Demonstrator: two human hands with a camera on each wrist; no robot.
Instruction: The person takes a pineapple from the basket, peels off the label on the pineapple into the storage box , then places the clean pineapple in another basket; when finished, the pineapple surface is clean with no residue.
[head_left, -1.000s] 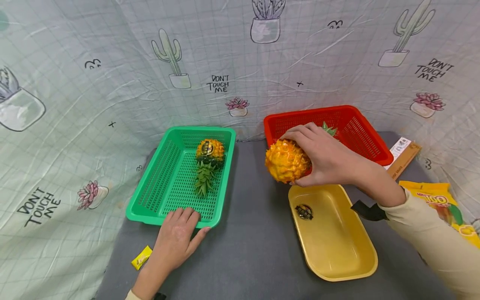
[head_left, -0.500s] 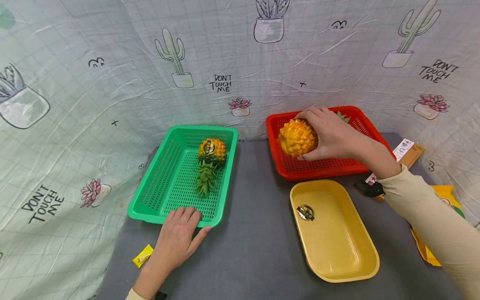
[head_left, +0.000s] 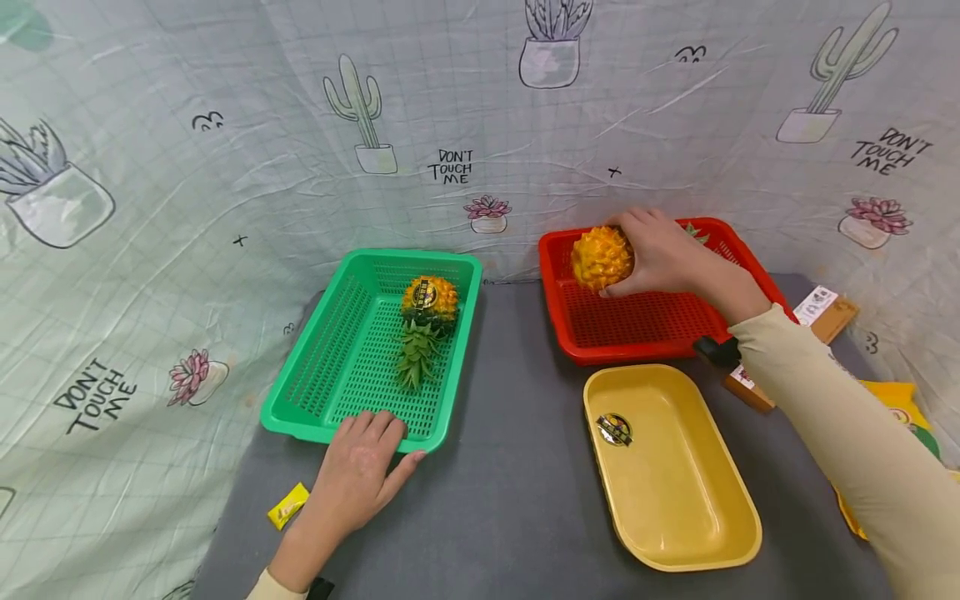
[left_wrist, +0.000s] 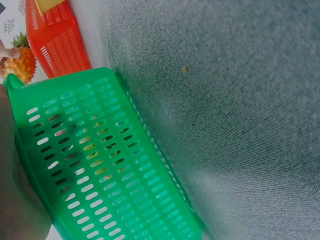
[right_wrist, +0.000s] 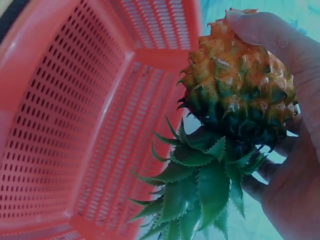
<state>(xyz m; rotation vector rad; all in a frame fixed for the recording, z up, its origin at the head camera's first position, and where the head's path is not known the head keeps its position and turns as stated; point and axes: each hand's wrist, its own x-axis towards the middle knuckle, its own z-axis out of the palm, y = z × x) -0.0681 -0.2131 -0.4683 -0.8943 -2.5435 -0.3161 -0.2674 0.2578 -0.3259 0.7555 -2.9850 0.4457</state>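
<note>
In the head view, my right hand (head_left: 660, 252) grips a toy-like pineapple (head_left: 602, 258) over the red basket (head_left: 567, 337). Seen from the right wrist, the pineapple (right_wrist: 240, 80) has its green leaf crown hanging downward, thumb on one side and fingers behind. My left hand (head_left: 360, 467) holds the near rim of the green basket (head_left: 279, 408), fingers curled over it and thumb outside. Inside that basket a second pineapple (head_left: 430, 302) lies along the right wall, a dark sticker on it. The left fingertips are hidden behind the rim.
A yellow tray (head_left: 667, 475) with a round dark sticker stands in front of the red basket. Brown-and-white boxes (head_left: 825, 312) and a yellow snack bag (head_left: 900, 404) lie right, partly behind the right arm. A small yellow packet (head_left: 288, 506) lies beside the left wrist. A printed cloth hangs behind.
My right hand has carried the pineapple away from me, from the red basket's near edge to above its inside. My left hand has stayed on the green basket's rim.
</note>
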